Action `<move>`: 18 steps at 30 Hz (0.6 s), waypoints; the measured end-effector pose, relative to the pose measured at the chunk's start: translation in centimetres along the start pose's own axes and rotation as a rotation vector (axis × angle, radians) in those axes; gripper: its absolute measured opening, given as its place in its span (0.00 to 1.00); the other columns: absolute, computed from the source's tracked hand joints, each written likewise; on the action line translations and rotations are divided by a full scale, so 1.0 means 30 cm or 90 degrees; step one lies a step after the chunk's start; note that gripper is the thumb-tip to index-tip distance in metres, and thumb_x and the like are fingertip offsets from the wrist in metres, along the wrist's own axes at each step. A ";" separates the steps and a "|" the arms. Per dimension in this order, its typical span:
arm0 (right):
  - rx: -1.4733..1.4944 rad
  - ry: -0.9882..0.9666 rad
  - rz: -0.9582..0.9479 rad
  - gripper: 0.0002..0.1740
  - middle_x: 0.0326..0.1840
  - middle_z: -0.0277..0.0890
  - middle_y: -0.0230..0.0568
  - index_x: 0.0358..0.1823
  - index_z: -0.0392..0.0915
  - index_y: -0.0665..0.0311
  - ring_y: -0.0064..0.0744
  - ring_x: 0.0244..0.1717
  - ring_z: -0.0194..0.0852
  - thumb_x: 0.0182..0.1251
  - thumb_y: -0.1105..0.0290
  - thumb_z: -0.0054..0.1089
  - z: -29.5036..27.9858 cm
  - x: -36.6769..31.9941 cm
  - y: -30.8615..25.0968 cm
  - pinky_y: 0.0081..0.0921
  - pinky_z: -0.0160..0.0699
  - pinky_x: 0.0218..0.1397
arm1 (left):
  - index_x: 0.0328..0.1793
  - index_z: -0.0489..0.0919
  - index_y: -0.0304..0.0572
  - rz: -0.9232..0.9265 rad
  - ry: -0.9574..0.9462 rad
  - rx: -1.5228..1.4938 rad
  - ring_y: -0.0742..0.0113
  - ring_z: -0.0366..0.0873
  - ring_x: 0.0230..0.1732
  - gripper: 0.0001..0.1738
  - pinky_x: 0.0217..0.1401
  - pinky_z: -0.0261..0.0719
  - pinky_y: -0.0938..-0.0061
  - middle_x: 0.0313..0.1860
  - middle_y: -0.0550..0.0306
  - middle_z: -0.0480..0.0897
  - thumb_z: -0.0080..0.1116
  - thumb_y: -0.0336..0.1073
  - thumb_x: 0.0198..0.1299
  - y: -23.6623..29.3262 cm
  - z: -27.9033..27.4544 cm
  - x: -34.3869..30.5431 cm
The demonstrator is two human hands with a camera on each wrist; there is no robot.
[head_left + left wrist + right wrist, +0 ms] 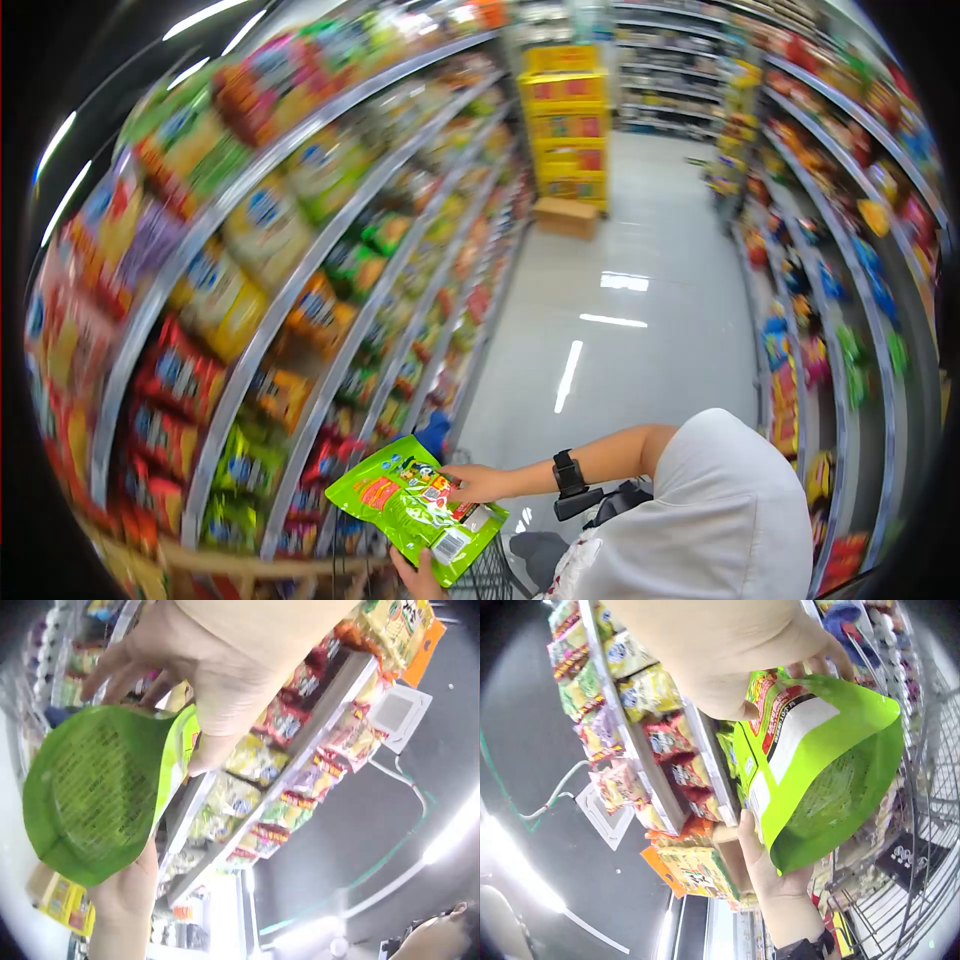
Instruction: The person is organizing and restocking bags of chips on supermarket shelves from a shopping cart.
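Both hands hold a bright green snack pouch, tilted, with its printed face with a barcode turned up in the head view. My left hand grips its near lower edge, thumb on the printed face. At the far right edge, my right hand holds the pouch, thumb and fingers on either side of it. In the left wrist view, the left hand is large above the pouch's rounded base. The right wrist view has the right hand over the pouch, its fingers partly hidden behind it.
Wire shopping cart below the pouch. Shelves of bagged snacks line the left side, and another stocked shelf the right. A yellow display stand with a cardboard box stands farther along the tiled aisle floor.
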State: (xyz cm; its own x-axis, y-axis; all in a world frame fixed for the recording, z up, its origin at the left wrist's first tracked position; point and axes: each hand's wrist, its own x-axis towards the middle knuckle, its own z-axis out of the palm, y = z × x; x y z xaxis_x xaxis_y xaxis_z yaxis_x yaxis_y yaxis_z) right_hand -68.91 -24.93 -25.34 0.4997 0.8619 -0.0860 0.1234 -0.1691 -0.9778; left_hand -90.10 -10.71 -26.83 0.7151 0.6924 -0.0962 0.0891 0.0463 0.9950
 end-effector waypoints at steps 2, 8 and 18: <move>-0.025 0.090 -0.028 0.37 0.49 0.70 0.52 0.68 0.56 0.64 0.43 0.49 0.71 0.60 0.58 0.57 -0.188 -0.164 -0.059 0.33 0.71 0.52 | 0.72 0.57 0.40 -0.057 -0.139 0.133 0.62 0.66 0.59 0.37 0.57 0.67 0.73 0.65 0.54 0.66 0.60 0.32 0.58 0.179 0.199 -0.029; -0.124 0.457 -0.031 0.34 0.49 0.68 0.51 0.68 0.58 0.59 0.46 0.50 0.69 0.59 0.62 0.57 -0.522 -0.584 -0.135 0.35 0.69 0.54 | 0.73 0.55 0.45 -0.017 -0.481 0.005 0.64 0.65 0.60 0.40 0.61 0.64 0.70 0.63 0.54 0.67 0.62 0.38 0.57 0.344 0.711 -0.077; 0.062 0.852 -0.036 0.27 0.39 0.77 0.39 0.62 0.64 0.58 0.25 0.33 0.77 0.61 0.67 0.58 -0.750 -1.115 -0.146 0.23 0.78 0.36 | 0.67 0.59 0.41 0.034 -0.707 -0.092 0.60 0.70 0.56 0.43 0.60 0.69 0.66 0.58 0.54 0.71 0.69 0.28 0.44 0.294 1.222 -0.144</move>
State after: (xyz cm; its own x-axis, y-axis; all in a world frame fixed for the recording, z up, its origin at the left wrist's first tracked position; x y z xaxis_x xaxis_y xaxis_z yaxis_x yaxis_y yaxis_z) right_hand -66.88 -63.78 -13.88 0.9512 -0.2689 0.1515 0.1388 -0.0657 -0.9881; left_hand -66.99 -39.71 -18.70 0.9439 -0.3270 0.0455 0.0108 0.1684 0.9857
